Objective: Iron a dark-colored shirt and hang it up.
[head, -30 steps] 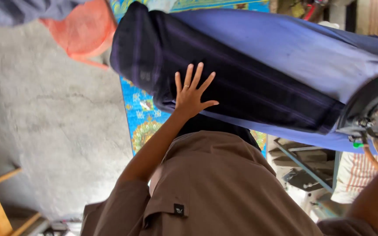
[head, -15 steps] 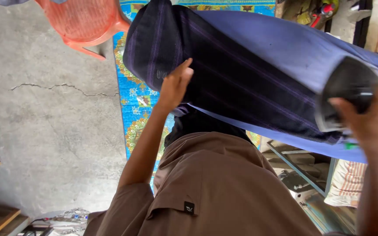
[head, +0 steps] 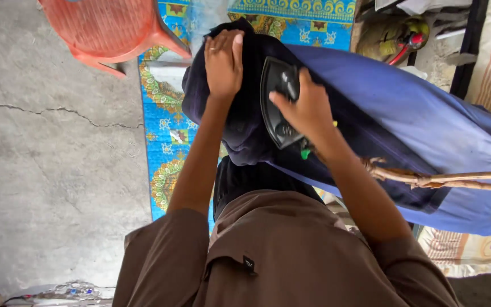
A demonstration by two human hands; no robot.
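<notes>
Overhead: right hand (head: 308, 111) grips one iron (head: 278, 102).

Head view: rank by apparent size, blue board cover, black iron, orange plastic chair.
1. blue board cover, by far the largest.
2. orange plastic chair, cut off by the frame edge, so only partly seen.
3. black iron, smallest, partly under the right hand.

The garment (head: 370, 113) lies across the ironing board (head: 473, 210), with the iron (head: 279, 102) on it near its left end. The left hand (head: 223, 62) rests on the garment just left of the iron, the right hand (head: 308, 111) on the iron. The chair (head: 109, 28) stands on the floor (head: 46, 170) beyond the board's left end, beside the mat (head: 166, 142).
</notes>
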